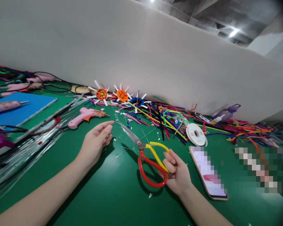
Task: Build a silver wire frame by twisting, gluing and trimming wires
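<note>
My right hand (176,172) grips a pair of scissors (143,150) by its yellow and red loop handles, above the green table (108,188). The blades are closed and point up and to the left. My left hand (96,141) hovers left of the blade tips, fingers loosely curled and pinched together near a thin clear strand that I can barely make out. A pink glue gun (85,115) lies just beyond the left hand.
Three paper pinwheel flowers (121,95) lean against the white back wall. Several coloured pipe cleaners (169,119) are piled beside a white ribbon roll (195,134). A phone (208,171) lies right of my right hand. Silver tinsel strips (21,150) and a blue board (21,110) are at left.
</note>
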`<action>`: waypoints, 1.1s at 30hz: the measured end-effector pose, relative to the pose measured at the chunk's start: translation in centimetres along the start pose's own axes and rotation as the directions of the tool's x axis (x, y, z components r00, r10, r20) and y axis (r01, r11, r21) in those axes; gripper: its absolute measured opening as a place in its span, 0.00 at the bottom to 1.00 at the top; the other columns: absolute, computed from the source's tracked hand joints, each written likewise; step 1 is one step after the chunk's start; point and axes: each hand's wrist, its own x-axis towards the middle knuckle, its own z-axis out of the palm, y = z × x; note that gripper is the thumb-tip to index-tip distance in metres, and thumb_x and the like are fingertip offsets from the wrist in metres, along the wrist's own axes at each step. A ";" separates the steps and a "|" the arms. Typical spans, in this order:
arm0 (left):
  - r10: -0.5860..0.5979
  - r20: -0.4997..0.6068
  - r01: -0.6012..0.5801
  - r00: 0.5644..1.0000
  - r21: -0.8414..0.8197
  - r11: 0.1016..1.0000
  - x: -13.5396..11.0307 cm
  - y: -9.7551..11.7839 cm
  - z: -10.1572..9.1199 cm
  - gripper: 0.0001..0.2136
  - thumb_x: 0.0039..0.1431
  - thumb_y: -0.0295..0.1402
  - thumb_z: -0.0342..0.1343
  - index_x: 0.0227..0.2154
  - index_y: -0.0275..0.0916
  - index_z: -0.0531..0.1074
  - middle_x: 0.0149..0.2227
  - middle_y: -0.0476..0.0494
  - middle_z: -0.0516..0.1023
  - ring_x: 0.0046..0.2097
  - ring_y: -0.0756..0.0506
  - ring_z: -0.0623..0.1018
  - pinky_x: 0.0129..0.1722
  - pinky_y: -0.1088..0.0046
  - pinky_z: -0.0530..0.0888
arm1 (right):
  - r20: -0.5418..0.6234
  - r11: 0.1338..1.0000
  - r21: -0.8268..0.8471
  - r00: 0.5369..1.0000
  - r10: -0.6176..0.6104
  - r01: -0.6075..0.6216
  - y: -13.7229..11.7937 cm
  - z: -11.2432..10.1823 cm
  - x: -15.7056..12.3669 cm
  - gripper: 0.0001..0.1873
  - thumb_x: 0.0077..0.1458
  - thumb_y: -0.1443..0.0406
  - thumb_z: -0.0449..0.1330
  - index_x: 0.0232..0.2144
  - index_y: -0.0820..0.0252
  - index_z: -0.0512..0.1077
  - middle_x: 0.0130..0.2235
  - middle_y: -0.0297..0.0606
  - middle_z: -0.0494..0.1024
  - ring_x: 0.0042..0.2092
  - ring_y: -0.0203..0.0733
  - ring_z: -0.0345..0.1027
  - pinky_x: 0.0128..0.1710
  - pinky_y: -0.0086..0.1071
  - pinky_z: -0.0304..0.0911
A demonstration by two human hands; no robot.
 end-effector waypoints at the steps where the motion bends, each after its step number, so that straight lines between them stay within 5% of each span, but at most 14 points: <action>1: -0.004 0.006 0.004 1.000 -0.017 1.000 0.0 -0.1 0.0 0.17 0.51 0.39 0.60 0.43 0.38 0.72 0.21 0.55 0.59 0.21 0.56 0.57 0.18 0.82 0.55 | 0.006 1.000 0.004 1.000 0.009 -0.010 0.0 -0.1 0.1 0.24 0.50 0.55 0.61 0.17 0.57 0.49 0.12 0.18 0.40 0.14 0.27 0.32 0.17 0.24 0.50; 15: -0.147 0.027 0.149 0.989 -0.137 0.979 0.3 -0.2 -0.2 0.14 0.49 0.39 0.62 0.34 0.34 0.74 0.16 0.59 0.49 0.19 0.57 0.50 0.15 0.83 0.49 | 0.048 0.998 0.019 0.997 0.055 -0.056 0.3 -0.4 0.3 0.24 0.51 0.55 0.60 0.18 0.57 0.49 0.12 0.19 0.40 0.14 0.27 0.30 0.16 0.23 0.48; 33: -0.124 0.008 0.124 0.992 -0.071 0.990 0.5 -0.3 -0.3 0.13 0.48 0.40 0.62 0.28 0.34 0.70 0.16 0.59 0.51 0.18 0.57 0.52 0.16 0.80 0.50 | 0.135 0.996 0.012 0.987 0.081 -0.084 0.6 -0.4 0.3 0.24 0.52 0.56 0.59 0.17 0.57 0.49 0.11 0.19 0.42 0.14 0.27 0.32 0.15 0.22 0.45</action>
